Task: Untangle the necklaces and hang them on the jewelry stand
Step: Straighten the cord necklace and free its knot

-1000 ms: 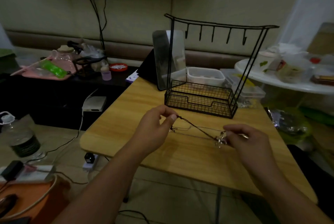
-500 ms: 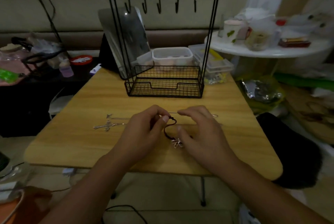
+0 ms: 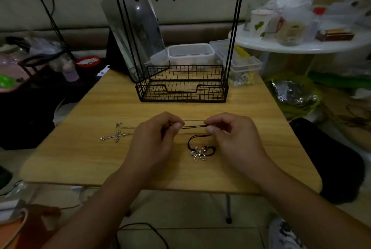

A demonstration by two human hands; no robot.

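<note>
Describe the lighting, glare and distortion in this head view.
Head view: dim, murky lighting, with dark corners; one small glare spot on the mirror behind the jewelry stand; wide-angle bending bows the stand's uprights and the table edges; the dark cord pinched between both hands stays fairly sharp, the clutter at the edges soft.

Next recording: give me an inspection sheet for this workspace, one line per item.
Surface: wooden table, small.
Job's things: dark cord necklace stretched between both hands, its flower pendant on the table; cross necklace lying left; jewelry stand, hooks bare.
Clutter: mirror, plastic containers behind the stand.
Grippers: left hand and right hand each pinch the cord.
Cables: black cable on the floor.
Surroundings: white round table crowded with cups.
</note>
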